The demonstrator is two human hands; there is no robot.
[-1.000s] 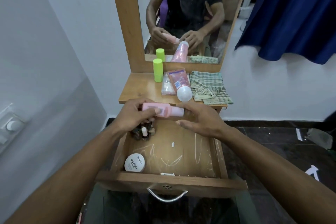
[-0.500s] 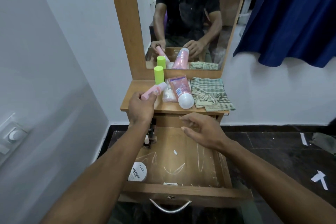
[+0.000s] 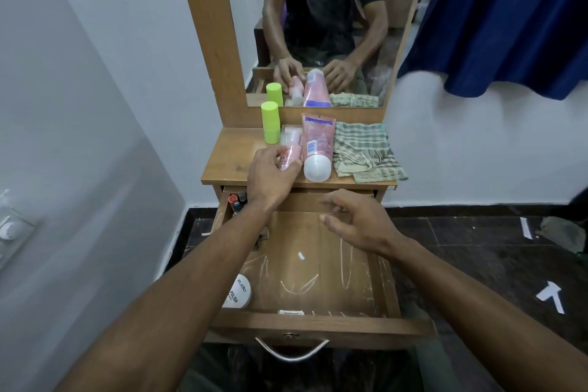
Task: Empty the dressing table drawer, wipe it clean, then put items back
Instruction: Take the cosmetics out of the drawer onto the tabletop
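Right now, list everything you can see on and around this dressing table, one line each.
green bottle: one, lime green, upright at tabletop's back left
small pink bottle: one, pink, lying on the tabletop, in the left hand's grip
large pink tube: one, pink with white cap, lying mid-tabletop
checked cloth: one, green and cream, crumpled on tabletop's right
white jar: one, white, drawer's front left corner
nail polish bottles: a few, red and dark, drawer's back left corner
drawer: one, wood, pulled open
mirror: one, wood-framed, behind tabletop
curtain: one, dark blue, upper right
left hand: grips the small pink bottle
right hand: empty, over the drawer
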